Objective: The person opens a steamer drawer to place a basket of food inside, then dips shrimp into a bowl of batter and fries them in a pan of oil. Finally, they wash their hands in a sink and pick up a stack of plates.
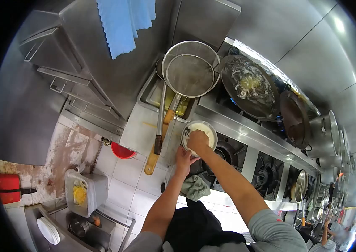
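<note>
A round metal bowl (214,145) of pale, creamy batter (199,125) sits at the front edge of the stove. My left hand (184,161) grips the bowl's near left side. Down in the batter is my right hand (198,141), curled like a fist; its fingertips are hidden, so anything in them does not show. Beyond the bowl, a large wok (266,99) of foaming oil with a yellowish clump stands over a blue flame. To the left, a wire strainer (176,101) with a wooden handle rests across a metal tray (147,93) holding yellow oil, beside a long-handled ladle (160,122).
A grey-green rag (195,188) hangs at the stove front near my forearms. A second wok (294,119) and large pots (324,136) line the right. On the floor side are a red bucket (123,151) and a clear tub (98,189). Another person (328,239) is at lower right.
</note>
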A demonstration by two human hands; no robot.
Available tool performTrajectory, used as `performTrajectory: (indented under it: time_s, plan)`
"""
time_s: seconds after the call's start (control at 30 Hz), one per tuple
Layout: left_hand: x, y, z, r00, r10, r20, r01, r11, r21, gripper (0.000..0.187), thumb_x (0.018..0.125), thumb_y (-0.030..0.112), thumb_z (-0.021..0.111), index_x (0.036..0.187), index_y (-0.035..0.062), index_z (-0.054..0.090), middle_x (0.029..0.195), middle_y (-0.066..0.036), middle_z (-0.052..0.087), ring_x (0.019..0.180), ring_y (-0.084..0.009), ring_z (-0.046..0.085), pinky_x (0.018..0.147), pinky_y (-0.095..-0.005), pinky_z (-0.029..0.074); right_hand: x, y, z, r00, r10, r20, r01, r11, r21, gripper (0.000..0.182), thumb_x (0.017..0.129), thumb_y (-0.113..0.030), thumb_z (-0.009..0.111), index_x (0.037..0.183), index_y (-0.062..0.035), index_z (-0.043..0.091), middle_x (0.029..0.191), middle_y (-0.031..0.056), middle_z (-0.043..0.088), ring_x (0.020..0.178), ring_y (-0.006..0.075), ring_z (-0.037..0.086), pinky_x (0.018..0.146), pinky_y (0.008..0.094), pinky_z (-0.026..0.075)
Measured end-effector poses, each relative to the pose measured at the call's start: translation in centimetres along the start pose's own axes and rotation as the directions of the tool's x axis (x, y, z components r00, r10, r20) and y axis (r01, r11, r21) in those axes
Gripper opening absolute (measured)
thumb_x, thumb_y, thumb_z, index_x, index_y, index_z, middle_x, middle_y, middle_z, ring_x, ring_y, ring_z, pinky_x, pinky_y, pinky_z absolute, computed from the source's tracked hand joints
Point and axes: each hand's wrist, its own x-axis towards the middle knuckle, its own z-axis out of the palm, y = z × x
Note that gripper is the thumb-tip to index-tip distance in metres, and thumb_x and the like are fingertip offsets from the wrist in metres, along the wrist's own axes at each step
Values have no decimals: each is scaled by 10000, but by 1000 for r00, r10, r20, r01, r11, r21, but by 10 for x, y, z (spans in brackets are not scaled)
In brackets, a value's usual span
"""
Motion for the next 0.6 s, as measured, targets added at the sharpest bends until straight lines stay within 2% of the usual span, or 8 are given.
performTrajectory:
  time_s: [0.23,0.3,0.33,0.37,0.4,0.47,0.53,0.6]
  plan:
    - [-12,0,5,995,-60,-82,54,996,-73,207,943,98,531,1064,13,387,1077,-148,538,808,-256,684,727,-364,613,3,4,-1,1000,24,-15,-22,993,119,266,724,-168,636,944,-41,712,1001,198,675,955,349,662,818,401,554]
    - [-27,6,1,987,-94,-130,89,995,-47,234,939,111,551,1078,4,396,1097,-156,539,787,-245,687,707,-352,610,0,8,2,985,12,-173,16,987,159,214,729,-173,604,869,-60,719,884,208,687,866,360,676,771,432,554]
    - [-40,10,-2,988,6,-156,29,974,226,244,925,111,580,1071,-2,420,1089,-157,548,768,-240,687,675,-324,591,-1,9,3,984,8,-175,21,987,162,214,729,-173,604,869,-60,719,884,208,687,866,360,676,771,432,554]
    - [-52,19,-1,982,110,-151,-24,875,484,254,911,111,609,1063,-7,444,1081,-157,558,749,-236,687,642,-295,572,-1,11,2,982,0,-187,32,985,167,211,733,-174,599,865,-58,716,874,209,687,853,366,675,764,437,552]
    - [-73,47,10,970,214,-118,-103,796,596,253,873,108,663,1028,6,491,1044,-153,579,696,-222,672,565,-258,516,0,12,1,980,-6,-200,41,984,173,209,736,-175,595,860,-56,713,863,209,687,840,372,674,758,441,551]
    - [-93,96,25,918,394,-51,-230,632,740,310,838,162,714,1030,26,512,1034,-148,600,817,-252,659,656,-298,513,-1,15,1,977,10,-211,34,978,206,211,738,-176,594,862,-53,712,853,211,686,828,376,674,754,442,549]
    - [-76,153,31,786,617,39,-310,338,889,441,799,255,761,1098,28,529,1151,-172,578,1004,-304,599,819,-403,491,-4,16,1,975,24,-222,30,971,237,213,739,-177,593,864,-51,711,843,213,685,817,379,674,749,443,548]
    - [-33,198,31,670,739,69,-221,109,969,679,725,340,815,1223,1,501,1262,-212,521,1151,-373,510,960,-479,414,-7,16,-2,979,26,-203,26,969,247,216,736,-173,595,868,-48,709,836,214,685,808,382,672,746,442,547]
